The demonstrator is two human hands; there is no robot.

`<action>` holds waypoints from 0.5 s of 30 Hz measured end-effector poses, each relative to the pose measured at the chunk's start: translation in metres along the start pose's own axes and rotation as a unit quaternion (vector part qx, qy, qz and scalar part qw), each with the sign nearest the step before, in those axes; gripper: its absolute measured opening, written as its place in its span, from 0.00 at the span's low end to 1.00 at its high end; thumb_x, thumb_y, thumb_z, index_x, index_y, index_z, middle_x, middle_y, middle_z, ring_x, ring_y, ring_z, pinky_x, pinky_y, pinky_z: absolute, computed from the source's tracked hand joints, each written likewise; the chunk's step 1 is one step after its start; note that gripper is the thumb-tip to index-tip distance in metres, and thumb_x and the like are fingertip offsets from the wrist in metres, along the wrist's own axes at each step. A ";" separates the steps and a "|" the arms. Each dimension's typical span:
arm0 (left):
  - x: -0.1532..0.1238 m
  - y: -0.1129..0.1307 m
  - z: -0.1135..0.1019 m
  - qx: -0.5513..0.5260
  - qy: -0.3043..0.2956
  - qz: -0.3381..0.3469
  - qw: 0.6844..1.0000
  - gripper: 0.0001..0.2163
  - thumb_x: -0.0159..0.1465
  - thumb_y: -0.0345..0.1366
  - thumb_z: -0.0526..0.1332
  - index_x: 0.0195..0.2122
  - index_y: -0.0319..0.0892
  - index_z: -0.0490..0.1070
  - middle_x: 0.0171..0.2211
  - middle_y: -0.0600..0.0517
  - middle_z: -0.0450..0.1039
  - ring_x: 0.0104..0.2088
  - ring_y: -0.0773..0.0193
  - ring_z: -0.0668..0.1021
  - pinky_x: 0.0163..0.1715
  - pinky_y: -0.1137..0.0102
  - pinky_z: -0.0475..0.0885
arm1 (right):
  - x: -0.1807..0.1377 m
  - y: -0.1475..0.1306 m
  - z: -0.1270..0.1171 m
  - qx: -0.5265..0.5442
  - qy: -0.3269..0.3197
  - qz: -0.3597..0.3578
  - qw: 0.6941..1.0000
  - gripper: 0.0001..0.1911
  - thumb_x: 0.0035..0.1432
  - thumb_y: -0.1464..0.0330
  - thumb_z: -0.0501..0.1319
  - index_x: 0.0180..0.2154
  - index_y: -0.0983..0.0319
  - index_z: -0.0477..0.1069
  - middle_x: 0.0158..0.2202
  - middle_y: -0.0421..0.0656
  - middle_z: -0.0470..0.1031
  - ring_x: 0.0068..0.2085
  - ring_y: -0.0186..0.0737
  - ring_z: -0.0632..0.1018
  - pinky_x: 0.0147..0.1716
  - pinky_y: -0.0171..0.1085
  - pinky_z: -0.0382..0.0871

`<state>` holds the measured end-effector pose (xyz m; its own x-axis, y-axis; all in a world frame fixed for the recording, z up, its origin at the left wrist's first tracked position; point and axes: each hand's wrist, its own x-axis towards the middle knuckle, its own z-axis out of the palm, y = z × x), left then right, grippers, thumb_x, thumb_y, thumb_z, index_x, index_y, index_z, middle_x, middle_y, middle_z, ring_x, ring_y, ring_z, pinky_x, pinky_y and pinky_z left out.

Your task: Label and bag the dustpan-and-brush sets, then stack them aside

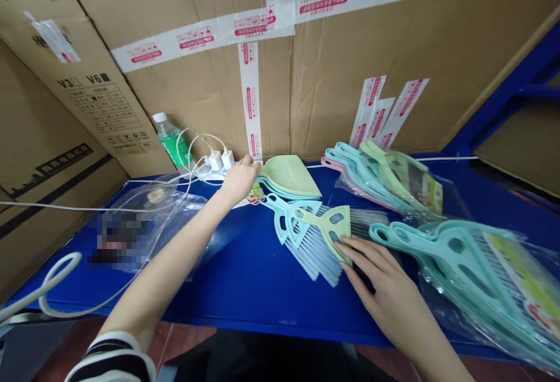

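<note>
My left hand (238, 179) reaches far back on the blue table (245, 288), fingers curled on the handle end of a stack of pale green and blue dustpans (291, 178). My right hand (385, 286) lies on the bristles of a light green hand brush (330, 225), fingers stretched out and pressing it down. Beside that brush lies a light blue brush (286, 218) with grey bristles fanned toward me.
Bagged brush-and-dustpan sets (472, 271) lie at the right; another pile (385, 181) sits behind them. A power strip with white chargers (216, 161), a green bottle (170, 137) and clear plastic bags (144, 218) are at the left. White cables (52, 280) trail off the table's edge. Taped cardboard boxes (306, 67) wall the back.
</note>
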<state>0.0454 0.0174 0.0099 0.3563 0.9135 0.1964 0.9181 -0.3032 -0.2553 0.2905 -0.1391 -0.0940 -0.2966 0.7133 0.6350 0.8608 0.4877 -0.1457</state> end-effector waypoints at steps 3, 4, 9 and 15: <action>-0.003 -0.007 -0.004 -0.008 0.034 0.004 0.999 0.11 0.68 0.26 0.51 0.46 0.39 0.70 0.43 0.42 0.70 0.46 0.53 0.76 0.42 0.63 0.73 | 0.000 0.000 0.001 -0.001 0.004 0.003 1.000 0.18 0.69 0.64 0.48 0.50 0.60 0.72 0.47 0.46 0.78 0.49 0.48 0.77 0.43 0.46 0.76; -0.006 -0.011 -0.006 -0.012 0.046 0.003 0.999 0.11 0.68 0.26 0.50 0.45 0.38 0.70 0.44 0.41 0.70 0.47 0.53 0.75 0.44 0.62 0.73 | 0.000 0.000 0.001 -0.005 0.008 0.000 1.000 0.18 0.69 0.64 0.48 0.50 0.60 0.72 0.47 0.46 0.79 0.49 0.48 0.77 0.42 0.46 0.76; -0.043 -0.037 -0.018 -0.032 0.090 0.007 0.995 0.09 0.67 0.27 0.50 0.42 0.37 0.69 0.47 0.39 0.70 0.46 0.52 0.75 0.47 0.58 0.72 | 0.001 -0.001 0.001 -0.025 0.025 -0.012 0.999 0.18 0.69 0.65 0.47 0.49 0.61 0.72 0.45 0.47 0.79 0.47 0.48 0.78 0.40 0.44 0.77; -0.126 -0.063 -0.012 -0.114 0.154 0.070 0.979 0.12 0.70 0.35 0.46 0.35 0.42 0.67 0.47 0.42 0.73 0.42 0.55 0.77 0.42 0.61 0.74 | 0.000 0.001 0.003 -0.022 0.029 -0.019 0.999 0.18 0.69 0.65 0.47 0.48 0.62 0.73 0.45 0.47 0.78 0.48 0.47 0.77 0.41 0.44 0.76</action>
<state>-0.0551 -0.0817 0.0125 0.4843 0.7445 0.4596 0.8591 -0.5041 -0.0888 0.2897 -0.1372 -0.0961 -0.3055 0.6644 0.6821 0.8675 0.4895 -0.0883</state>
